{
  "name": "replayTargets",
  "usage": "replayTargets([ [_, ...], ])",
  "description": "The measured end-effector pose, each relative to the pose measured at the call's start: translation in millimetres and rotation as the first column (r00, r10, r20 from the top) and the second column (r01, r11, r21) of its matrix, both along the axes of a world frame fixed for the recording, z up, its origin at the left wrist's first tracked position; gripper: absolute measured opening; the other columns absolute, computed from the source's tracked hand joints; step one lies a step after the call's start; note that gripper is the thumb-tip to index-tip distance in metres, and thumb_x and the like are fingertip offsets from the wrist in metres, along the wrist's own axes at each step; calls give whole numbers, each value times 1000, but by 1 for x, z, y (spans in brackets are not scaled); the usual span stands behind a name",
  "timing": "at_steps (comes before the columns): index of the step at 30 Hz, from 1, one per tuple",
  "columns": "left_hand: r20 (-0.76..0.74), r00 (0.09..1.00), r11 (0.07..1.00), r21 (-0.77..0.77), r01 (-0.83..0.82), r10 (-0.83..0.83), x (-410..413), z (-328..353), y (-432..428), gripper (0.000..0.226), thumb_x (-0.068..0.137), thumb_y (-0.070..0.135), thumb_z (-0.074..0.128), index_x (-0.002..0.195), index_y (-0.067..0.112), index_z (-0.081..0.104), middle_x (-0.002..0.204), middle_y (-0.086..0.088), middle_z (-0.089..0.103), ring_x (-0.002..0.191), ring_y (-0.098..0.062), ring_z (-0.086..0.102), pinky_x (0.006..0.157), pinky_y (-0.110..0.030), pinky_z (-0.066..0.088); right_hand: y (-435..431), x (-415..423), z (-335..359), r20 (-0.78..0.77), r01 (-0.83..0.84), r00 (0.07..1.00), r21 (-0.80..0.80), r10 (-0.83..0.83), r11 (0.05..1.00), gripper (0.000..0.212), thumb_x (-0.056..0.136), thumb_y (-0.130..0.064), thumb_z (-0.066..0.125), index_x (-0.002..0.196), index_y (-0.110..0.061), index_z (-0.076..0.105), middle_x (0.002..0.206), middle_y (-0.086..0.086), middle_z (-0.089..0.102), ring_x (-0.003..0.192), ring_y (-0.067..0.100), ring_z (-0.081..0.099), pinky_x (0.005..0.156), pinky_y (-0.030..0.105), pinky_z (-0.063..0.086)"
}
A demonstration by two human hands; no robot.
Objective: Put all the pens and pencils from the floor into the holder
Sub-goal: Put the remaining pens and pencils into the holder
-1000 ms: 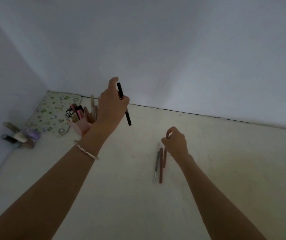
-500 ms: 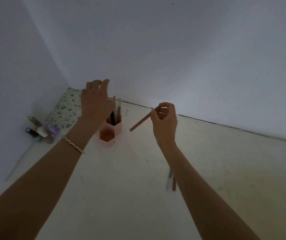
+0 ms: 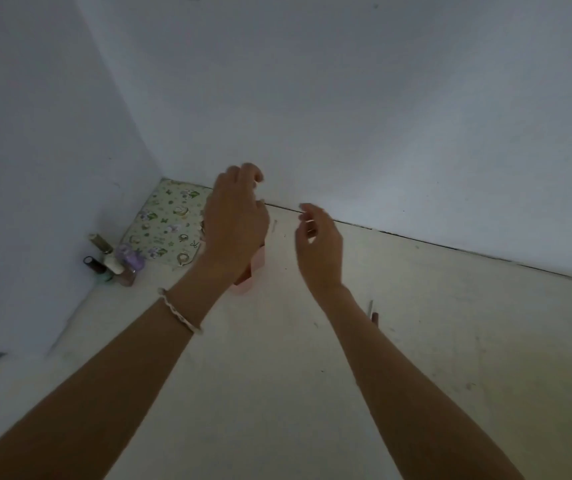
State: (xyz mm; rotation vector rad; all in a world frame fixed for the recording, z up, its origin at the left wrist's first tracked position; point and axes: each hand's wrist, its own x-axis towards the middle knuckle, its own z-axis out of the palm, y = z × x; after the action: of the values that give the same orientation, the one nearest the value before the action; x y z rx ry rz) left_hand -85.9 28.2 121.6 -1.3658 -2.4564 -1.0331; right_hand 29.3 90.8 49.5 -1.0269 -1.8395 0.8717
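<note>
The pink holder [image 3: 256, 268] stands on the floor near the wall, mostly hidden behind my left hand [image 3: 236, 223]. That hand hovers right over it, back toward me, fingers curled forward; anything in it is hidden. My right hand [image 3: 319, 244] is just right of the holder, above the floor, fingers apart and holding nothing. A grey pen [image 3: 370, 308] and a brown pencil [image 3: 375, 318] lie on the floor beside my right forearm, which covers most of them. The holder's contents are out of sight.
A floral-patterned pad [image 3: 165, 226] lies in the corner. Several small bottles [image 3: 115, 263] stand against the left wall. The back wall meets the floor just behind the holder. Pale floor stretches to the right and toward me.
My right hand no longer holds the brown pencil and has opened beside the holder. My left hand has shifted over the holder and now hides it. The view has swung left.
</note>
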Motion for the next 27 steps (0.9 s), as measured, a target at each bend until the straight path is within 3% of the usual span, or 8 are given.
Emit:
replayTargets([
  [4,305,949,952,-262,161,-77,82,-42,15,23,81,11,57,103,18,54,94,1,59,85,-15,56,68,-27,42,34,55,11,-25,223,974,-109,-227,969,38,81,2,48,110,-18,62,86,-6,68,68,15,60,67,27,48],
  [7,419,897,796,-492,354,-140,149,-82,16,24,87,21,58,109,14,52,102,-4,63,93,-22,63,74,-30,50,47,100,12,-18,304,950,-156,-310,940,33,85,0,44,107,-19,61,81,-6,68,67,23,62,65,32,50],
  [9,434,888,729,-557,399,-154,183,-103,12,24,93,26,53,112,12,49,108,-8,62,99,-27,63,81,-34,51,50,126,8,-10,348,935,-178,-356,920,32,86,0,44,105,-20,61,80,-5,68,70,24,64,65,32,51],
  [14,340,929,699,-628,342,-149,222,-130,2,23,97,22,51,117,12,46,112,-7,61,100,-26,64,81,-36,52,44,167,-6,3,416,904,-237,-428,878,29,87,-2,46,100,-23,61,81,-1,68,69,30,64,60,29,49],
  [20,260,946,705,-634,318,-194,211,-128,10,37,99,18,45,133,8,35,118,-11,59,102,-27,64,82,-34,51,36,189,-25,109,396,918,-300,-381,868,29,88,-1,46,107,-17,61,82,5,67,67,31,65,54,24,48],
  [23,355,923,807,-495,321,-149,176,-96,30,43,85,15,59,123,6,41,110,-15,60,98,-34,63,79,-38,50,35,196,-37,327,403,895,-302,-303,864,26,87,-4,50,109,-12,63,68,-5,59,57,14,59,49,14,41],
  [25,384,914,884,-372,282,-129,153,-70,45,36,81,15,62,114,6,52,103,-13,61,92,-31,62,75,-34,47,32,196,-44,478,391,852,-310,-213,867,25,86,-10,56,110,-10,63,67,-8,59,61,9,57,57,17,40],
  [27,419,899,930,-264,258,-130,136,-50,53,25,80,15,63,104,9,59,97,-8,62,85,-24,61,69,-26,43,24,191,-49,611,363,787,-344,-87,866,32,85,-23,61,114,-11,57,85,3,67,82,23,64,71,26,44],
])
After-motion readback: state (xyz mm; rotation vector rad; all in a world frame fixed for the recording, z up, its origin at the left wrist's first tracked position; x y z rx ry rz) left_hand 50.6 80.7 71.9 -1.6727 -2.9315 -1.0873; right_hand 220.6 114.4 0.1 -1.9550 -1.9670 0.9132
